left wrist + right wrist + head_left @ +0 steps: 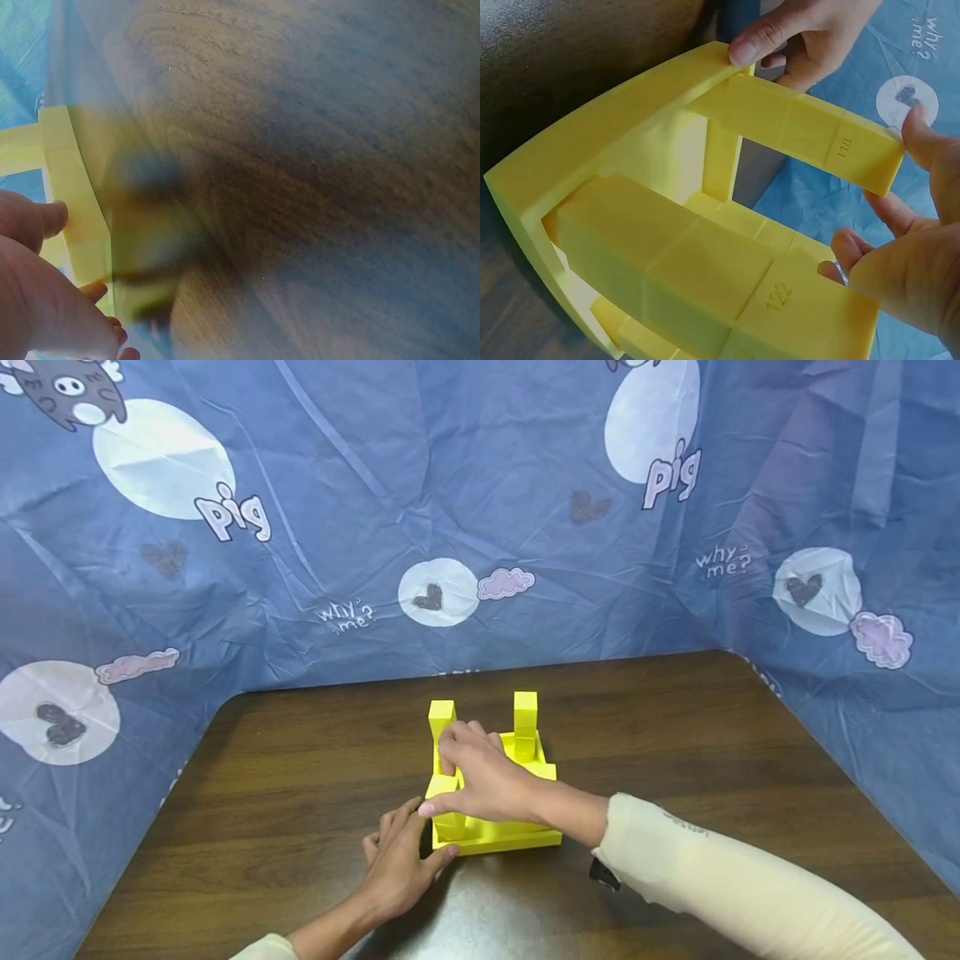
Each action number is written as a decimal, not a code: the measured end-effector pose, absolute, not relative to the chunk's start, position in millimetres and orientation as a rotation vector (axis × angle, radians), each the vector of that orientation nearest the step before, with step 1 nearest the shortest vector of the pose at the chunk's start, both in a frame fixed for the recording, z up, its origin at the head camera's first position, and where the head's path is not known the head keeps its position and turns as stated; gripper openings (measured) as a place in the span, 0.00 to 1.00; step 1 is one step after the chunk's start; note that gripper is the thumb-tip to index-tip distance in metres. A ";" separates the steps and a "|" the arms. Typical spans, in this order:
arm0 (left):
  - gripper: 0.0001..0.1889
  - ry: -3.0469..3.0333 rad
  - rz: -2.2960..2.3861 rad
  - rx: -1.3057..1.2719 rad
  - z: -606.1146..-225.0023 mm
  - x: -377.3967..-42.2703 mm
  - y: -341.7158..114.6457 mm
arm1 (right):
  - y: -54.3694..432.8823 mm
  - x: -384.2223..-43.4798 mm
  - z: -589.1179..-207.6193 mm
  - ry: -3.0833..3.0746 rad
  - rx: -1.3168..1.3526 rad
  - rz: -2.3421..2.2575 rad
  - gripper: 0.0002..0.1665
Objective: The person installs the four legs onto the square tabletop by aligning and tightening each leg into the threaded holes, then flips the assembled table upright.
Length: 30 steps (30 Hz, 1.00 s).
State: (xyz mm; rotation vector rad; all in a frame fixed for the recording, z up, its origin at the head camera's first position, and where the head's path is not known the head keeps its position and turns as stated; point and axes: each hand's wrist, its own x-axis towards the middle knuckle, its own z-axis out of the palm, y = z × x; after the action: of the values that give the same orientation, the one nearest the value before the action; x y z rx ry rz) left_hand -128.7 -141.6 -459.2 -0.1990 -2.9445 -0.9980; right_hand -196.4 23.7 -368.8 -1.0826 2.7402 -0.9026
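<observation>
A yellow tray-like base (pixel 510 842) sits on the table with a square yellow post rising at each corner. Seams cross the posts in the right wrist view. My left hand (pixel 401 864) grips the near left corner of the base, thumb at the front rim and fingers along the left side. Over the base, my right hand (pixel 495 781) pinches the top of the near left post (pixel 802 127), marked 118, between thumb and fingertip. Another post (pixel 705 262), marked 122, stands beside it. Farther back are the far left post (pixel 442 714) and far right post (pixel 526 718).
The dark wood-grain table (pixel 300 777) extends around the base. A blue printed cloth (pixel 480 510) hangs behind and along both sides of it. Below the right sleeve (pixel 675 852) a small black object (pixel 603 874) shows at the wrist.
</observation>
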 end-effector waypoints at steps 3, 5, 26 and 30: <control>0.31 -2.941 -0.998 -0.196 -458.9 -129.4 -141.2 | 23.2 -196.9 -369.9 2.768 -1.077 -0.878 0.28; 0.30 -2.944 -0.994 -0.192 -458.7 -129.9 -141.0 | 24.8 -197.9 -369.9 2.765 -1.074 -0.854 0.27; 0.26 -2.959 -0.999 -0.164 -458.5 -133.8 -137.8 | 37.5 -212.0 -366.5 2.654 -1.231 -0.881 0.24; 0.26 -2.967 -0.994 -0.162 -457.8 -133.6 -137.1 | 38.1 -211.3 -367.6 2.662 -1.223 -0.882 0.27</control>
State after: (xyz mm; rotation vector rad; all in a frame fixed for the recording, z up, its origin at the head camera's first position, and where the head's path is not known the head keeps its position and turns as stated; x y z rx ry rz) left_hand -133.6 -137.1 -457.8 -0.1625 -2.9666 -0.9945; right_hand -211.3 38.1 -367.6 -1.2228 2.6623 -0.8817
